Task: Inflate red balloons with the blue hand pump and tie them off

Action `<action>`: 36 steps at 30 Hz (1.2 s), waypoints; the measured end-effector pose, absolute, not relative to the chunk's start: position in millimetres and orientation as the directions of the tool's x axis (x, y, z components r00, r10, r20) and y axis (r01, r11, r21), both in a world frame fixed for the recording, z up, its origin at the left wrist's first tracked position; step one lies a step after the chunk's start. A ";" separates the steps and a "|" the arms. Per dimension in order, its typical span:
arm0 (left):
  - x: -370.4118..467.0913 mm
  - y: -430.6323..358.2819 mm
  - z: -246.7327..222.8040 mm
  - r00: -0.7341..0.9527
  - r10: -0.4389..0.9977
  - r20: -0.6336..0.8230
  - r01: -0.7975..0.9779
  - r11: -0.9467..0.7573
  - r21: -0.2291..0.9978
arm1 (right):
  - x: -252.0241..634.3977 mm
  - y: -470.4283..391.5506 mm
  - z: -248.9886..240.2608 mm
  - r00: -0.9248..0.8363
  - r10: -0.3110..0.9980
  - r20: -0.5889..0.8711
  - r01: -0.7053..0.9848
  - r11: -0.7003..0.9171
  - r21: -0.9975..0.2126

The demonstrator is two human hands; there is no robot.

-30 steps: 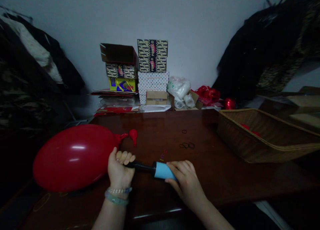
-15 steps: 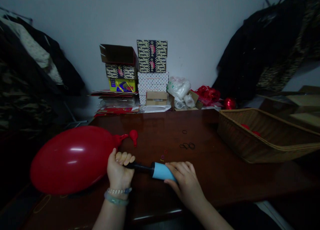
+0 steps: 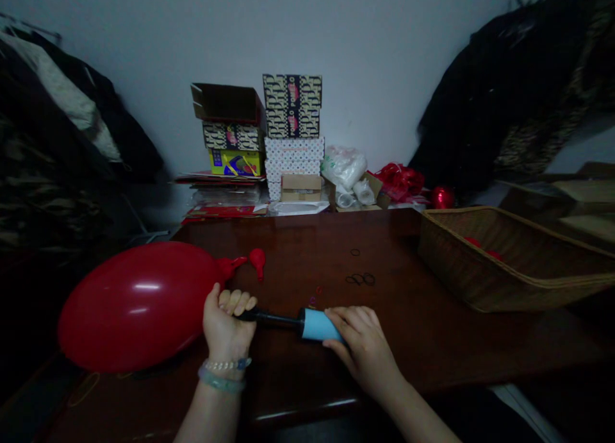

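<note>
My left hand [image 3: 229, 324] is closed around the black handle of a hand pump, just right of a large inflated red balloon [image 3: 139, 308]. The wrist carries a beaded bracelet and a pale green bangle. My right hand [image 3: 362, 347] wraps the blue barrel of the balloon pump [image 3: 319, 325]; the barrel's right end is hidden under the fingers. Between the hands the thin black rod shows, drawn partly out. Beyond my left hand a small uninflated red balloon [image 3: 257, 258] lies on the table, close to the tied neck of the big one.
Dark rubber bands [image 3: 360, 279] and small coloured bits lie on the brown table [image 3: 298, 238]. At right stands a wicker basket [image 3: 480, 289] with red items inside. Stacked boxes [image 3: 293, 106], plastic bags [image 3: 344, 167] and red ribbon [image 3: 400, 181] line the back wall. Clothes hang on both sides.
My hands have moved slightly apart, so more of the pump's black rod shows. The right hand and blue barrel shifted a little right. The balloons stay put.
</note>
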State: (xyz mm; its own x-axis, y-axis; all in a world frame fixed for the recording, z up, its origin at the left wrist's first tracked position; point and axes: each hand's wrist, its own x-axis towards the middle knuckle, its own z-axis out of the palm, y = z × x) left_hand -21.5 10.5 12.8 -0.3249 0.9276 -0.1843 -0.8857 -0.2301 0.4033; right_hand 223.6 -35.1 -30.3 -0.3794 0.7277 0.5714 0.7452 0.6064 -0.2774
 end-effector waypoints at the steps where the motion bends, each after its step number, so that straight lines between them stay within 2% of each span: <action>1: -18.6 9.8 11.7 -0.312 0.932 -0.182 -0.889 -0.219 0.402 | 219.8 -37.1 -30.6 -0.375 0.729 0.572 0.746 0.604 -0.282; 7: -0.5 2.7 6.8 -0.253 0.947 -0.200 -0.891 -0.148 0.430 | 200.0 -47.5 -31.5 -0.345 0.759 0.552 0.746 0.579 -0.330; 13: -4.5 2.6 14.3 -0.276 0.946 -0.173 -0.878 -0.175 0.445 | 207.2 -43.7 -25.8 -0.377 0.768 0.517 0.725 0.592 -0.351; 21: -39.9 8.8 20.1 -0.350 0.927 -0.133 -0.868 -0.268 0.418 | 241.8 -26.6 -20.2 -0.474 0.709 0.522 0.706 0.661 -0.255; 27: -32.3 7.6 22.9 -0.367 0.919 -0.140 -0.864 -0.282 0.417 | 238.9 -27.0 -28.0 -0.426 0.720 0.548 0.711 0.641 -0.289; 33: -13.0 3.9 17.5 -0.295 0.944 -0.151 -0.875 -0.203 0.440 | 216.7 -41.6 -25.7 -0.371 0.726 0.579 0.750 0.602 -0.275; 36: -2.3 1.0 12.3 -0.263 0.952 -0.159 -0.872 -0.164 0.461 | 205.4 -47.3 -27.9 -0.350 0.743 0.570 0.739 0.593 -0.318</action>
